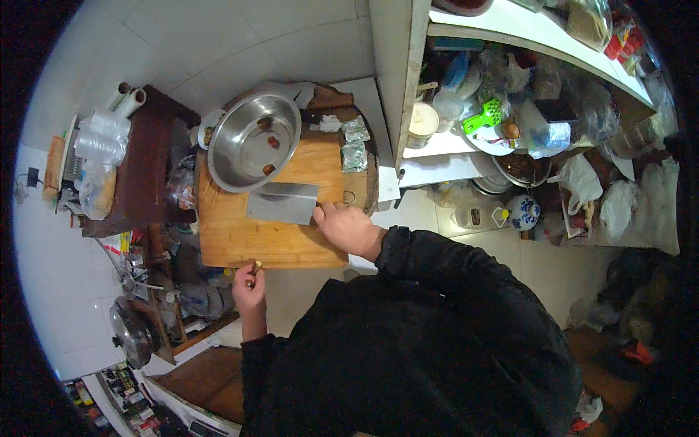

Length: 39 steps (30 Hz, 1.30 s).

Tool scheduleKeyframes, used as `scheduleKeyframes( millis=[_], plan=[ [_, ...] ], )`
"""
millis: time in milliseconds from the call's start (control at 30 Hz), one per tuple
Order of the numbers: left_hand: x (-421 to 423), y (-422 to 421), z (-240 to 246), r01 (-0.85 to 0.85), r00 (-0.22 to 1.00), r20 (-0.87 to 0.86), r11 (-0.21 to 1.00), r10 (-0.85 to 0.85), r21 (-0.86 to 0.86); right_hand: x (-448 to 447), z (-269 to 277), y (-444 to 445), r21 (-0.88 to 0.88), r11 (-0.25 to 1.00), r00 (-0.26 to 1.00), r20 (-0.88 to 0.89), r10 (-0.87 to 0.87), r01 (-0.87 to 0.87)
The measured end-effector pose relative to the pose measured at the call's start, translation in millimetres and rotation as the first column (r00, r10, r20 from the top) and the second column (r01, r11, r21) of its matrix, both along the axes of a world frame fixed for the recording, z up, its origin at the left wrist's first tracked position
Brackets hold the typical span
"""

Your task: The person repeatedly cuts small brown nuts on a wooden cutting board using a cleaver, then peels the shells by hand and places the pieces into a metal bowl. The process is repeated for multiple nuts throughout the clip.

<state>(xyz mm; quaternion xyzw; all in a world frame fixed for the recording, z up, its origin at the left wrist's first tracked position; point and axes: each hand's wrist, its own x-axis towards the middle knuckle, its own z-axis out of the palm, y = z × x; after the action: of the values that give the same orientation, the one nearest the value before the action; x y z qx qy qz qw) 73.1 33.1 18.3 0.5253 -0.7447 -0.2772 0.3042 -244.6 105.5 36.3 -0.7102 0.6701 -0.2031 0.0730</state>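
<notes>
My right hand [345, 224] grips the handle of a cleaver [283, 203], whose broad steel blade lies over a wooden cutting board [262, 246] and points left. At the board's near left edge, my left hand [250, 287] holds a small brownish piece of food [257, 264] with a pale end between thumb and fingers; what it is exactly cannot be told. A stainless steel basin [215, 164] rests tilted on the board's far left part, with several small reddish-brown food pieces inside. The blade's far edge is close to the basin's rim.
Foil-like packets [355, 157] and crumpled white plastic [327, 124] lie beyond the board at right. A small dish [207, 130] stands left of the basin. A shelf partition [401, 82] rises at right, beside shelves with jars, a bright green scoop [483, 116] and bags. A lidded pot [131, 333] is at lower left.
</notes>
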Motion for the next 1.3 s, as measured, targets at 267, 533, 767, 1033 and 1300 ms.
scheduleKeyframes(
  millis=[267,533,767,1033,1300],
  plan=[
    [93,41,24,-0.327,0.944,0.019,0.933,0.328,0.147,-1,-9,-11,-0.063,0.997,0.998,-0.045,0.048,-0.051],
    [166,153,48,-0.733,0.662,0.225,0.680,0.715,-0.002,-8,-15,-12,0.199,0.980,0.995,0.101,0.008,-0.028],
    [243,260,72,-0.967,0.193,0.139,0.212,0.971,-0.139,-33,-40,-30,0.173,0.976,0.989,-0.052,0.142,-0.131],
    [460,374,63,-0.884,-0.214,0.384,-0.011,0.898,-0.467,-19,-12,-28,0.218,0.969,0.993,0.046,0.113,-0.120],
    [489,239,3,-0.926,0.191,0.431,0.307,0.882,-0.218,-6,-2,-25,0.329,0.944,0.996,-0.087,0.014,0.015]
  ],
)
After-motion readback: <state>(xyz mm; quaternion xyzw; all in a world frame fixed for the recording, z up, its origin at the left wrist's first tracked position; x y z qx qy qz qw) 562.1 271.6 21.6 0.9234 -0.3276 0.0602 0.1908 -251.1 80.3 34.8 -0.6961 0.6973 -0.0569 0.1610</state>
